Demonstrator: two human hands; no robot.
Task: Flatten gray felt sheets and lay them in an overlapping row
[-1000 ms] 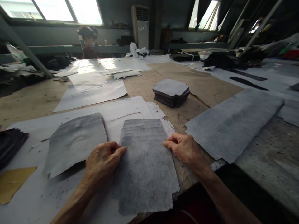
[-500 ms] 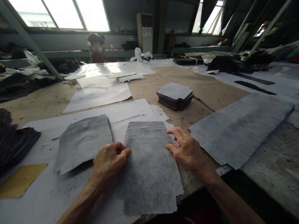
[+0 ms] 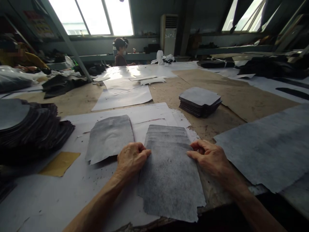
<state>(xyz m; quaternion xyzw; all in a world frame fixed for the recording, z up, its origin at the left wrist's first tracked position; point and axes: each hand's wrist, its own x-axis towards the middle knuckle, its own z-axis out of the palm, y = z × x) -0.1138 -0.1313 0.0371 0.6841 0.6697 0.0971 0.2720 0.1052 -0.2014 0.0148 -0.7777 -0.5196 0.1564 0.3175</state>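
In front of me lies a fanned set of grey cut fabric pieces (image 3: 172, 180), their top edges stepped one behind another. The near end reaches the table's front edge. My left hand (image 3: 133, 158) is closed, thumb and forefinger pinching the left edge of the top piece. At the opposite edge my right hand (image 3: 210, 156) pinches the same piece between thumb and curled fingers. Left of it, close to my left hand, rests another grey fabric piece (image 3: 111, 137), slightly curled, with a notched corner. How many layers my fingers hold is hidden.
A neat stack of grey-topped pieces (image 3: 200, 100) stands beyond my right hand. Tall dark stacks (image 3: 43, 135) stand at left, by a tan card scrap (image 3: 60, 163). A large grey sheet (image 3: 270, 151) lies at right. White paper (image 3: 96, 196) covers the near table. Two people sit farther back.
My view has swung left, so things sit farther right in the picture. My right hand's fingers have closed from spread onto the right edge of the top piece. My left hand keeps its pinch.
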